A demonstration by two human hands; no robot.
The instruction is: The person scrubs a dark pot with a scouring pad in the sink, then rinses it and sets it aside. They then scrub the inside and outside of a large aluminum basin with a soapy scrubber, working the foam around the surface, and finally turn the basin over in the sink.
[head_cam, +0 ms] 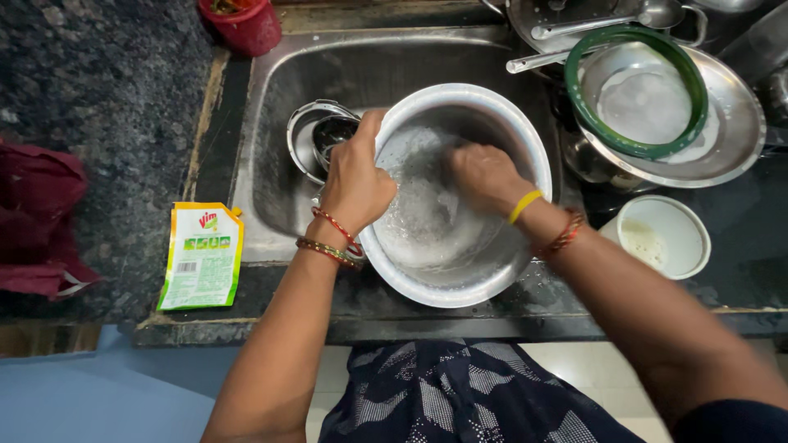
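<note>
A large round steel pot (492,271) tilts over the front edge of the steel sink (271,164), its inside covered in white suds. My left hand (355,176) grips the pot's left rim, thumb inside. My right hand (486,176) is inside the pot, fingers curled and pressed against the soapy wall; whether it holds a scrubber is hidden. Both wrists wear red and gold bangles, and the right wrist also has a yellow band.
A small steel vessel (316,135) lies in the sink behind my left hand. At the right, a steel plate (735,135) carries a green-rimmed sieve (628,148), with ladles behind. A white bowl (681,234) sits on the dark counter. A yellow-green pouch (201,256) lies left, a red cup (246,29) behind.
</note>
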